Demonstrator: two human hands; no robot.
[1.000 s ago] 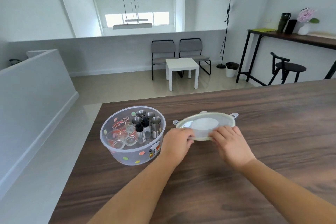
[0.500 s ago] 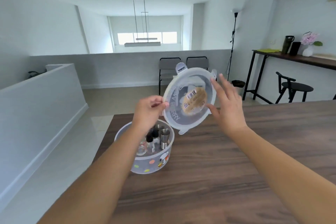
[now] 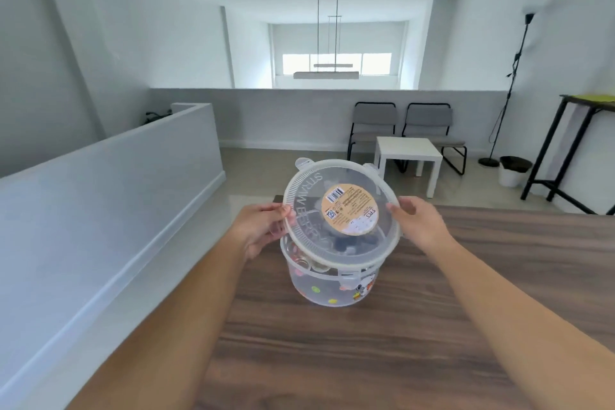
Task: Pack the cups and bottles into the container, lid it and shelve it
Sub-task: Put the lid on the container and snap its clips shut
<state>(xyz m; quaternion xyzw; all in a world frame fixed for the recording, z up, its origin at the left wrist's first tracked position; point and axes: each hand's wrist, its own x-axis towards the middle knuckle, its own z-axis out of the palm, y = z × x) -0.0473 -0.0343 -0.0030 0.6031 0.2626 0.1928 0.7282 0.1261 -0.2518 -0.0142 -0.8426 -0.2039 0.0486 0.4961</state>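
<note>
A round clear container (image 3: 327, 286) with coloured dots stands near the left corner of the wooden table (image 3: 432, 343). Glass cups (image 3: 307, 261) and dark bottles show dimly inside it. A clear round lid (image 3: 339, 213) with a tan label is tilted over the container, its near edge low against the rim and its far edge raised. My left hand (image 3: 263, 230) pinches the lid's left edge. My right hand (image 3: 416, 221) holds the lid's right edge.
The table's left edge drops to the floor beside a low white wall (image 3: 109, 196). Beyond the table stand a small white table (image 3: 409, 150), two grey chairs (image 3: 399, 123), a bin (image 3: 514, 170) and a tall black table (image 3: 579, 130).
The lid was lifted off the table to the right of the container, turned face up, carried left and lowered onto the container. Both hands stayed on its edges.
</note>
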